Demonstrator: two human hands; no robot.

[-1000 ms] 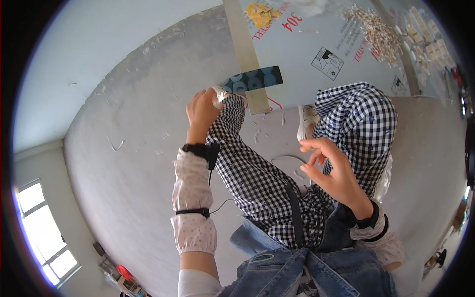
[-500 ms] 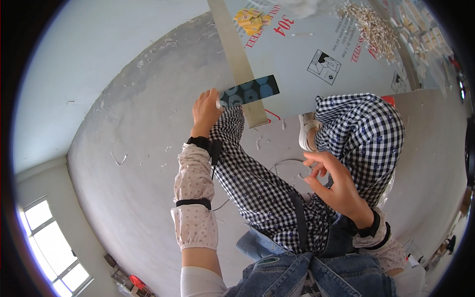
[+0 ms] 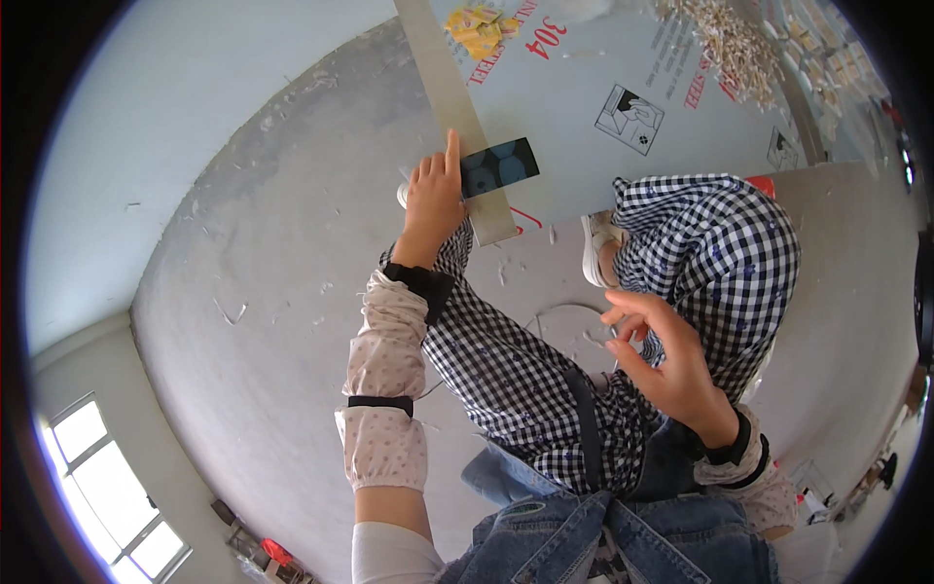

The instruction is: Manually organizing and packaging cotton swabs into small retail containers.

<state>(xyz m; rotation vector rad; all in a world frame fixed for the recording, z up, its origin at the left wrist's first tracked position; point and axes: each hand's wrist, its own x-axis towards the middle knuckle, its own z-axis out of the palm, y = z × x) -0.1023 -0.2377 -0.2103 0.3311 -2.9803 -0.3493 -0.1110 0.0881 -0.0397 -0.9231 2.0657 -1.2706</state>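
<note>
Two bare hands are showing. Nearest, the right hand (image 3: 671,365) is hanging half-curled by the checked trousers (image 3: 516,341), thumb and fingers standing apart, holding nothing. Farther out, the left hand (image 3: 433,204) is covering one end of a dark strip (image 3: 501,167), index finger pointing away from the body; cannot tell whether it is gripping. The strip is appearing rectangular and near-black, bearing large rounded shapes in dull blue-grey, and is slanting from the beige border (image 3: 443,83) over the grey tabletop (image 3: 569,107). Beyond, yellow packets (image 3: 479,31) and heaped thin sticks (image 3: 735,58) are lying.
</note>
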